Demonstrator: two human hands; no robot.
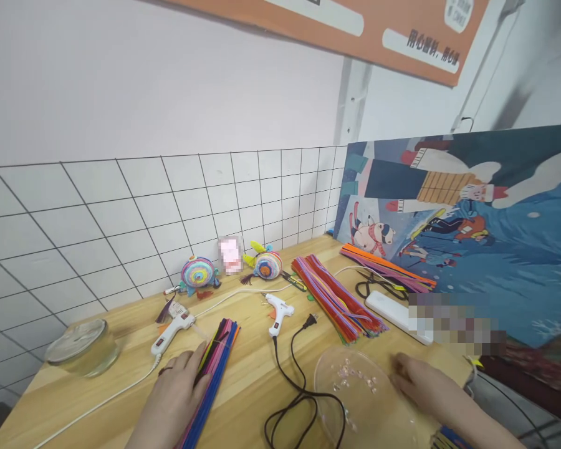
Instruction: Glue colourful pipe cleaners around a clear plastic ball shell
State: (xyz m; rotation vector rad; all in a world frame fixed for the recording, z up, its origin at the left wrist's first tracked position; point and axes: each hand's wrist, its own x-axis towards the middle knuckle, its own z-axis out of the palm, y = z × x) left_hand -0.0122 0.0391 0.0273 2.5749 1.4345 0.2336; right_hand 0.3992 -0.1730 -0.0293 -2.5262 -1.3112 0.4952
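Note:
Under my left hand (180, 380) lies a bundle of pipe cleaners (210, 386), blue, pink, black and orange; the thumb is on its right side and the fingers close around it. My right hand (414, 377) is at the right rim of a round clear plastic plate (325, 374), its fingers curled at the edge; the fingertips are partly hidden. Small pinkish clear beads lie scattered on the plate. Between the hands rests a white glue gun (280, 312) with a black cord and plug. Another white glue gun (172, 333) is just beyond my left hand.
A glass jar (86, 349) stands at the left. Toward the wall sit two colourful yarn animals (199, 274), a utility knife (294, 280), more pipe cleaners (336, 299), black scissors (378, 287) and a white power strip (397, 317). Cords cross the table; a painted board (472, 218) leans at right.

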